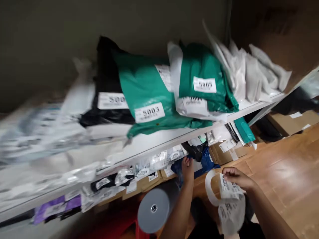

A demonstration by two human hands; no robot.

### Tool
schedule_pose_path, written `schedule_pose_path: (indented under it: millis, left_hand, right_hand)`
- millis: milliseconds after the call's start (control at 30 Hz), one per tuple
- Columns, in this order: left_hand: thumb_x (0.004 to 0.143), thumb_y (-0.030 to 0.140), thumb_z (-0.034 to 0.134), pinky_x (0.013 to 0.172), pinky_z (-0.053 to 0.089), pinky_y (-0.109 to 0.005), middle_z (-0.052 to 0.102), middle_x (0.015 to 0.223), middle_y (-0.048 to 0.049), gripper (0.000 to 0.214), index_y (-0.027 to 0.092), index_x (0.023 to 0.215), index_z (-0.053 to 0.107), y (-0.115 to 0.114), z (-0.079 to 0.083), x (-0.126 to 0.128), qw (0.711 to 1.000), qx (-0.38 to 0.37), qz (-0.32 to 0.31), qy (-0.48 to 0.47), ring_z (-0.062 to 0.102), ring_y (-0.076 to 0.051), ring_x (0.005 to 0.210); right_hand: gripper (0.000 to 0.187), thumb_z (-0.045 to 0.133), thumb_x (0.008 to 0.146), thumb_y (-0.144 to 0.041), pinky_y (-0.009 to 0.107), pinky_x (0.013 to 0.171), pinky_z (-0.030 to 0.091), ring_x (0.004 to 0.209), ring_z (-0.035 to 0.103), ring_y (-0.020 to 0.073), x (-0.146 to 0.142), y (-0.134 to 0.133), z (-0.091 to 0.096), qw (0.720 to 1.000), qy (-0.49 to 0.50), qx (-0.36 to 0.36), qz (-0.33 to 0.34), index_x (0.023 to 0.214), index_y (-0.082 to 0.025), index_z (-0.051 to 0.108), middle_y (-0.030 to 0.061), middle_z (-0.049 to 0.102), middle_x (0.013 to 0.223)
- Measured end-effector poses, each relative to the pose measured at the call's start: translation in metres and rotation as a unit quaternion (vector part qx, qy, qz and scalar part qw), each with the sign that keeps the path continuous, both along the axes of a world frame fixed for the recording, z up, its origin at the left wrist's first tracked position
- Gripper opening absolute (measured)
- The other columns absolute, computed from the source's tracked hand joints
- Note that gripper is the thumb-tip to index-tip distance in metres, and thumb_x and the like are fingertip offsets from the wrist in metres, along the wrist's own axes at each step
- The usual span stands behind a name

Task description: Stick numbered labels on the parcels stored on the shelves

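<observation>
In the lower middle of the head view, my left hand (187, 166) is closed at the upper edge of a blue parcel bag (206, 162), which shows on both sides of it. The fingertips are partly hidden. A black parcel bag (195, 151) lies just behind. To the right, my right hand (236, 178) grips a strip of white printed labels (226, 187). The strip's backing curls out in a loop on the left and hangs down below the hand.
A white shelf (149, 144) runs across, bearing a black bag (107, 78) and green bags (147, 89) with number labels. Several white parcels (254, 74) lean at its right end. Below are a cardboard box (224, 151), a round grey disc (153, 210) and a wooden floor (284, 169).
</observation>
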State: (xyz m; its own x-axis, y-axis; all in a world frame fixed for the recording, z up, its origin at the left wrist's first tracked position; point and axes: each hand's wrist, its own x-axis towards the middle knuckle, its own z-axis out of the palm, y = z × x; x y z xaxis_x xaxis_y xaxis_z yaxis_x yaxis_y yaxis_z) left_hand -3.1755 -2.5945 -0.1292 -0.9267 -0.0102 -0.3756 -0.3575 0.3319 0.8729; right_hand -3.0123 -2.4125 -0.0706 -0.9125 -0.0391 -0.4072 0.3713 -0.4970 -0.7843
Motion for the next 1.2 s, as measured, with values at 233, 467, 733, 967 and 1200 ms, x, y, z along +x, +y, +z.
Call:
schedule_pose_path:
  millis: [233, 467, 733, 967, 1200]
  left_hand:
    - [0.08, 0.026, 0.064, 0.113, 0.034, -0.048, 0.04, 0.139, -0.0219, 0.088, 0.012, 0.155, 0.019, 0.038, -0.073, -0.038, 0.948, -0.144, -0.075, 0.273, 0.041, -0.035, 0.133]
    - [0.084, 0.009, 0.045, 0.103, 0.039, -0.047, 0.049, 0.134, -0.0255, 0.069, 0.007, 0.151, 0.029, 0.055, -0.083, -0.063, 0.839, -0.257, -0.17, 0.449, 0.05, -0.036, 0.122]
    - [0.077, 0.039, 0.071, 0.106, 0.036, -0.054, 0.05, 0.133, -0.0248, 0.065, 0.007, 0.13, 0.052, -0.015, -0.061, -0.087, 0.821, -0.344, -0.124, 0.439, 0.044, -0.041, 0.128]
    - [0.097, 0.021, 0.037, 0.115, 0.033, -0.045, 0.064, 0.127, -0.0126, 0.037, 0.016, 0.127, 0.058, 0.002, -0.042, -0.109, 0.688, -0.386, -0.323, 0.523, 0.053, -0.026, 0.126]
    - [0.084, 0.031, 0.055, 0.079, 0.053, -0.038, 0.055, 0.133, -0.0113, 0.07, 0.028, 0.151, 0.035, 0.028, -0.008, -0.129, 0.609, -0.537, -0.367, 0.453, 0.067, -0.03, 0.098]
  right_hand:
    - [0.049, 0.088, 0.051, -0.054, 0.018, 0.045, 0.023, 0.045, 0.038, 0.0052, -0.077, 0.006, -0.092, 0.982, 0.139, -0.033, 0.122, 0.064, -0.016, 0.06, -0.0046, 0.054, 0.054]
    - [0.042, 0.085, 0.06, -0.049, 0.018, 0.043, 0.026, 0.043, 0.039, 0.0053, -0.121, -0.003, -0.117, 0.93, 0.254, 0.062, 0.26, 0.068, -0.014, 0.062, -0.0039, 0.055, 0.053]
    - [0.037, 0.087, 0.061, -0.042, 0.018, 0.051, 0.035, 0.051, 0.05, 0.0065, -0.14, -0.029, -0.134, 0.974, 0.211, 0.051, 0.066, 0.077, -0.015, 0.067, -0.0042, 0.062, 0.062]
    - [0.03, 0.084, 0.052, -0.031, 0.022, 0.057, 0.039, 0.053, 0.054, 0.0091, -0.167, -0.046, -0.157, 0.988, 0.148, 0.036, -0.007, 0.071, -0.014, 0.068, -0.0029, 0.066, 0.061]
    - [0.024, 0.077, 0.053, -0.029, 0.023, 0.056, 0.04, 0.052, 0.054, 0.0105, -0.177, -0.058, -0.162, 0.984, 0.159, -0.006, -0.079, 0.069, -0.017, 0.064, -0.0036, 0.064, 0.058]
